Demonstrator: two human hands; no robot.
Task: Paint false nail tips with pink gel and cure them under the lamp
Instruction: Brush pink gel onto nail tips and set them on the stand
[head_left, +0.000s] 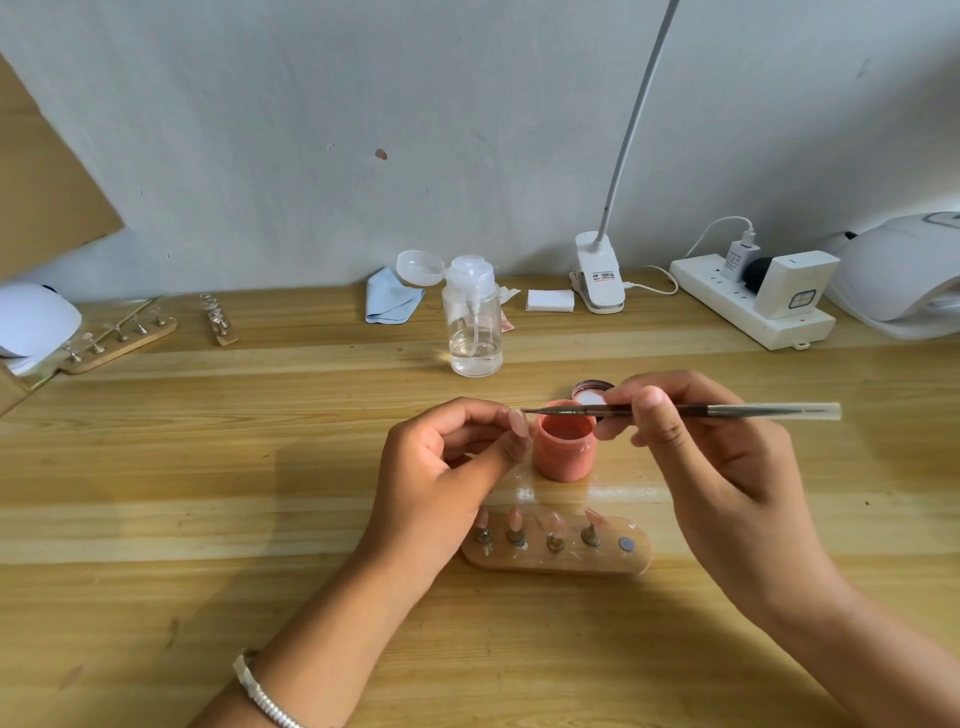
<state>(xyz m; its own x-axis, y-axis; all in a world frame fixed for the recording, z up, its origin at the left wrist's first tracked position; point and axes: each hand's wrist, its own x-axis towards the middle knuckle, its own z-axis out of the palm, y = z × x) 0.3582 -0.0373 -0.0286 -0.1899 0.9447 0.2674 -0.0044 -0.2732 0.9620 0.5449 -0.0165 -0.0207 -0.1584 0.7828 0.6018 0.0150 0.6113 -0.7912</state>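
A wooden surface (208, 467) is carrying everything, with a white curing lamp (904, 275) sitting at its far right edge. The left hand (447, 467) is pinching a pink nail tip (518, 422) between its fingers, while the right hand (727, 457) is gripping a thin brush (675, 411) whose point is touching that tip. Just behind the brush an open jar of pink gel (564, 441) is standing, and nearer the person a holder (556, 551) is bearing four more pink tips.

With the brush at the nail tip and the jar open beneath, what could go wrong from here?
1. The open pink gel jar sits right under the brush; a careless right hand may tip it.
2. The nail tip is pinched only by the left hand's fingers, so wet gel may smear.
3. A lowered wrist may brush the painted tips on the stand.
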